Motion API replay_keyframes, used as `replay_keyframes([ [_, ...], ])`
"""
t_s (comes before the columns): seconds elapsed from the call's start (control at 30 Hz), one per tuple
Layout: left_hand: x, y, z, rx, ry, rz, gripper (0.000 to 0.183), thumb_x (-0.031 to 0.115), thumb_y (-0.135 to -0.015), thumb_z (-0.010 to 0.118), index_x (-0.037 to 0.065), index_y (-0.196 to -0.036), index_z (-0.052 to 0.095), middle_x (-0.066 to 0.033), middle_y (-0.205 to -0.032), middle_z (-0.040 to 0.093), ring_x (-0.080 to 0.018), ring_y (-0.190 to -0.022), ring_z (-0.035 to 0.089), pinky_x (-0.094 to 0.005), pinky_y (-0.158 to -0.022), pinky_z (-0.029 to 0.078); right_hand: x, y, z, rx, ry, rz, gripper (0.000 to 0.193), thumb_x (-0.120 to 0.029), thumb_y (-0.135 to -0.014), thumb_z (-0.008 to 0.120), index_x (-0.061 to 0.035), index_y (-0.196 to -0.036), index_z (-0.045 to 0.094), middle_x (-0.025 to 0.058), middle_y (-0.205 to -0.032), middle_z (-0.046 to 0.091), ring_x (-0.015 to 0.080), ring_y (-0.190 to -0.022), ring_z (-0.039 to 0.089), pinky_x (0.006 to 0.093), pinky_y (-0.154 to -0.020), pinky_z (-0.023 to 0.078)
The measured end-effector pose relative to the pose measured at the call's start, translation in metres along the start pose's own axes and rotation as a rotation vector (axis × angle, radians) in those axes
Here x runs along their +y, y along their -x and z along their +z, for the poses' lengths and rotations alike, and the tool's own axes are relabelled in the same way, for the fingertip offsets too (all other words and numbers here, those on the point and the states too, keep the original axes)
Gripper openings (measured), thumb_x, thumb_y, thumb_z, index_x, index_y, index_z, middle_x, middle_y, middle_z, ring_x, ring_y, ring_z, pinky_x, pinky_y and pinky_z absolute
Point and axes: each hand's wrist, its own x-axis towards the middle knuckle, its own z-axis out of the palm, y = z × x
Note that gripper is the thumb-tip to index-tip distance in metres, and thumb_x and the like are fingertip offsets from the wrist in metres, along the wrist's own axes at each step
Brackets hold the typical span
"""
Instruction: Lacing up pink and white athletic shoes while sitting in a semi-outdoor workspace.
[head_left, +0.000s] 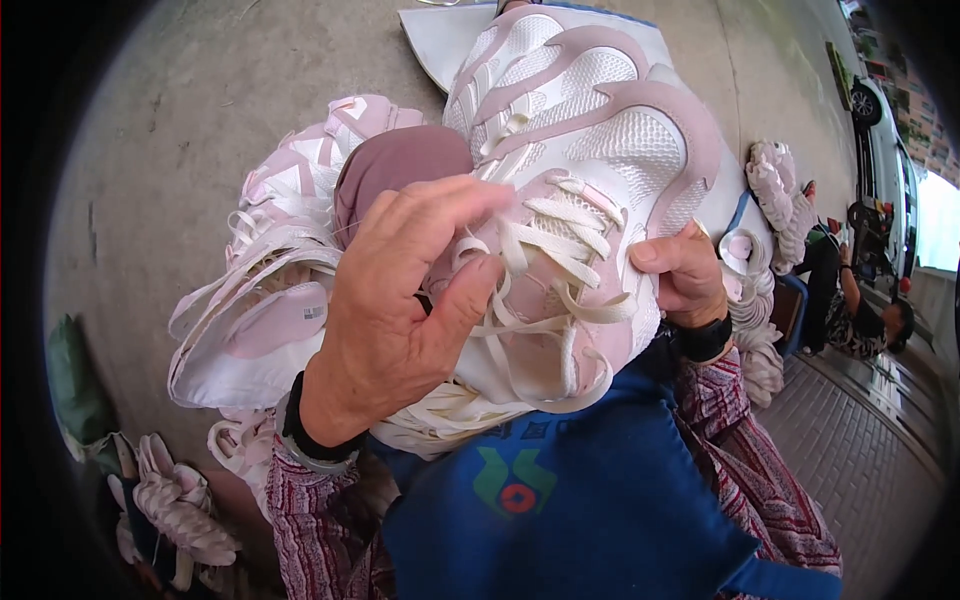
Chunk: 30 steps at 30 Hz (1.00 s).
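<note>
A white and pale pink shoe upper (600, 290) lies across my lap, its cream shoelace (560, 235) threaded criss-cross with loose loops hanging at the near end. My right hand (685, 275) grips the right edge of the upper, thumb on top. Over the left side of the lacing is my left hand (400, 290), thumb and fingers apart, the fingertips blurred by motion. A small lace loop shows in the gap between them. More uppers (560, 75) of the same kind are stacked beyond it. Beneath the near end sits a bundle of cream laces (440, 420).
Pink and white uppers (265, 320) pile up at my left, beside a mauve rounded thing (400, 165). Bundled uppers lie at the lower left (185, 510) and at the right (770, 180). A seated person (865, 320) and a parked vehicle (880, 150) are at the far right.
</note>
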Motion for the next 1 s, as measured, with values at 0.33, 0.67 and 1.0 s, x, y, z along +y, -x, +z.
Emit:
replay_keyframes([
  [0.33,-0.020,0.023,0.000,0.042,0.424,-0.122,0.012,0.000,-0.080,0.062,0.000,-0.084,0.051,-0.0120,-0.100,0.058,-0.0122,-0.083,0.052,-0.0239,-0.073,0.043,0.009,-0.006,-0.021,-0.099,-0.240,0.064,0.064,0.011,-0.076,0.055,0.0030,-0.137,0.035,0.0223,-0.129,0.051,0.0350,-0.116,0.055,0.0472,-0.099,0.045],
  [0.67,-0.027,0.024,0.003,0.100,0.416,-0.197,0.014,0.009,-0.090,0.060,0.001,-0.082,0.053,-0.0074,-0.098,0.059,-0.0045,-0.077,0.047,-0.0196,-0.068,0.041,0.015,-0.009,-0.027,-0.092,-0.208,0.058,0.064,0.006,-0.076,0.059,0.0067,-0.135,0.035,0.0246,-0.128,0.051,0.0366,-0.115,0.055,0.0485,-0.098,0.045],
  [1.0,-0.020,0.011,0.007,0.196,0.528,-0.359,0.019,0.017,-0.095,0.052,-0.002,-0.099,0.055,-0.0091,-0.104,0.059,-0.0096,-0.088,0.055,-0.0232,-0.082,0.043,0.012,-0.009,-0.026,-0.086,-0.285,0.088,0.065,0.011,-0.075,0.057,0.0034,-0.136,0.035,0.0217,-0.127,0.053,0.0348,-0.114,0.056,0.0474,-0.098,0.045],
])
